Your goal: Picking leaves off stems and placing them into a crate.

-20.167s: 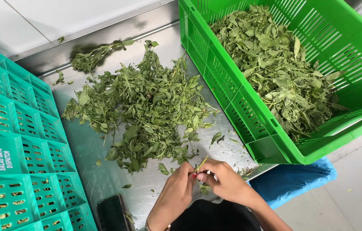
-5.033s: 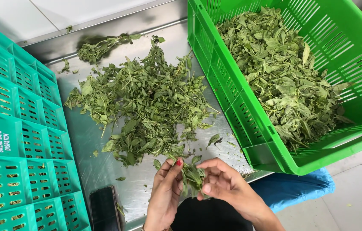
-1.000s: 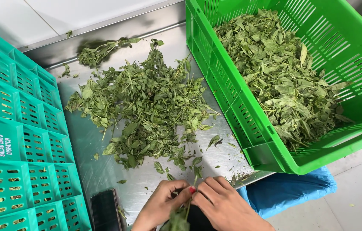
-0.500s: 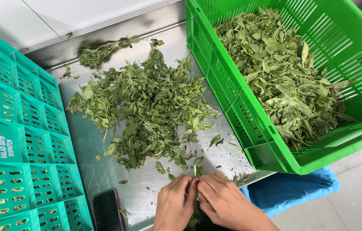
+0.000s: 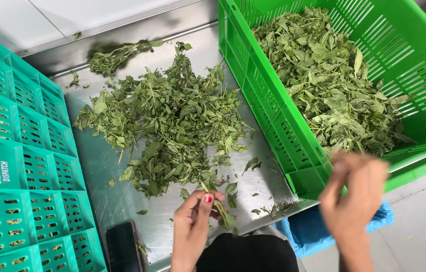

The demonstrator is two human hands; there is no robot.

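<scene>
Leafy green sprig (image 5: 223,211), limp, thin-stemmed

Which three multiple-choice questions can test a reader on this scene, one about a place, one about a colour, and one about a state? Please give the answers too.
1. Where does the dark phone lie?
A. in the green crate
B. on the metal table, beside the teal crate
C. on the floor

2. What colour is the crate that holds the picked leaves?
A. bright green
B. red
C. white

3. What is the left hand doing?
A. lying flat and empty
B. holding the phone
C. pinching a leafy sprig

Answers: 1 B, it rests on the table next to the teal crate. 2 A, its walls are bright green. 3 C, its fingers close on a sprig.
</scene>
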